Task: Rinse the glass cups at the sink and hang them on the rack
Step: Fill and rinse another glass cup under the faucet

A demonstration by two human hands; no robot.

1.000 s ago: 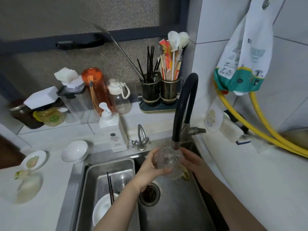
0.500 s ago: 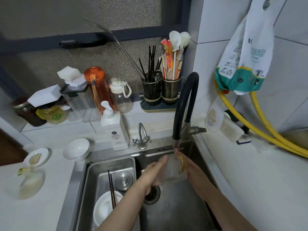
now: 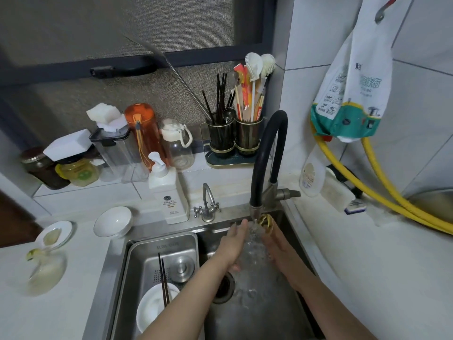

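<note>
Centrally, both hands enclose a clear glass cup point(image 3: 253, 246) under the faucet point(image 3: 266, 153). Left hand point(image 3: 232, 244): palm pressed flat to the cup's left side, fingers extended upward, grip grasping the cup. Right hand point(image 3: 279, 249): cupped against the cup's right side, likewise grasping it. A gold handle point(image 3: 266, 223) shows at the cup's top, just below the spout. Water runs over the cup and splashes into the sink point(image 3: 257, 312), beside the drain point(image 3: 224, 288). Left of this basin, a steel tray point(image 3: 137, 266) holds a white bowl point(image 3: 152, 307) with dark chopsticks point(image 3: 163, 278) across it. Behind the sink stand a small tap point(image 3: 207, 204) and a soap bottle point(image 3: 168, 192). On the desk point(image 3: 73, 303) at left sit another white bowl point(image 3: 114, 222) and a small dish point(image 3: 54, 235). Yellow hoses point(image 3: 392, 192) run along the right wall.
</note>
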